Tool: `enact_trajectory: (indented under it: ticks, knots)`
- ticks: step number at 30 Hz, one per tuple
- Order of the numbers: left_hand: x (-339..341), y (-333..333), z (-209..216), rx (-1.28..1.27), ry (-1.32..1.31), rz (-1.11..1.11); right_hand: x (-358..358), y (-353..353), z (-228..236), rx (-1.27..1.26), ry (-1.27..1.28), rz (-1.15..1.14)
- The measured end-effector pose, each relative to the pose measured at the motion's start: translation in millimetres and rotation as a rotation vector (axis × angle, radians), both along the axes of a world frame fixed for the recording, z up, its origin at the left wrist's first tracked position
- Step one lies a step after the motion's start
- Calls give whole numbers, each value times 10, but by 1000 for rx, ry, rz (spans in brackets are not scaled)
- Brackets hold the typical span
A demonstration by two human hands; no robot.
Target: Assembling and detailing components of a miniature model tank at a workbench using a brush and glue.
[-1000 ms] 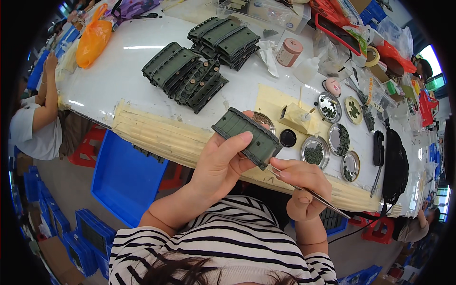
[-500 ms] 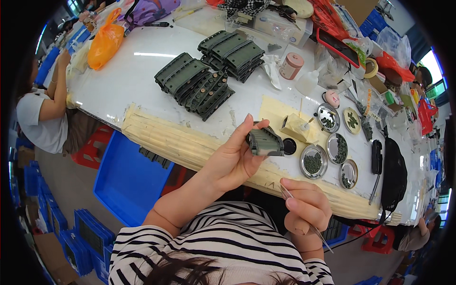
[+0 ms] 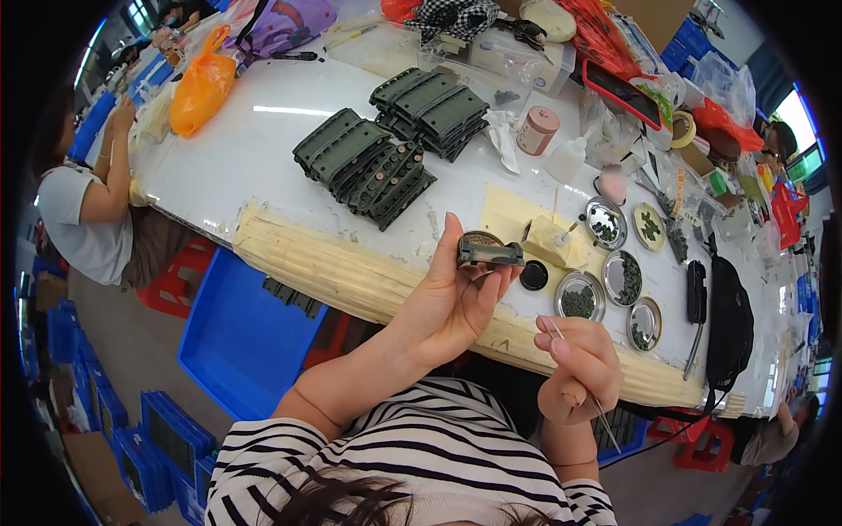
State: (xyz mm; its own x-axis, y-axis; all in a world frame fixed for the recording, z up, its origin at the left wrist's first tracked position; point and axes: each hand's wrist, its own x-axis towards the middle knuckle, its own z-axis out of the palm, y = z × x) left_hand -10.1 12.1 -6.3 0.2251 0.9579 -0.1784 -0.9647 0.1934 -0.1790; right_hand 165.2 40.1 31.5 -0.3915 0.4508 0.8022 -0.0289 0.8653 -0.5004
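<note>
Between the thumb and fingers of my left hand is a small curved green camouflaged model part. It is turned so that a brownish hollow shows above its near edge. My right hand pinches metal tweezers, their tips pointing up and left, apart from the part. Just beyond lies a round black lid beside a block wrapped in cream tape with thin sticks standing in it. To the right, several round metal dishes hold tiny dark green pieces; a cream dish holds more.
Stacked green ribbed panels occupy the middle of the white table. Cream padding lines its near edge. A pink jar, a white bottle and a black pouch lie rightward. A blue bin sits below, left; a person sits beyond.
My left hand has tilted the model part, bringing its brownish hollow into sight. The right hand with the tweezers has shifted slightly up and right. The whole view has moved a little.
</note>
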Motion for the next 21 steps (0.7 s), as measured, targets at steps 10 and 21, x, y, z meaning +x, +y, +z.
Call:
enact_trajectory:
  ticks: [10,21]
  knots:
    - [41,11,98,-48,181,-3,63,25,-50,-70,-54,2]
    - [182,-127,106,-77,122,-53,35,227,-5,-220,-1,17]
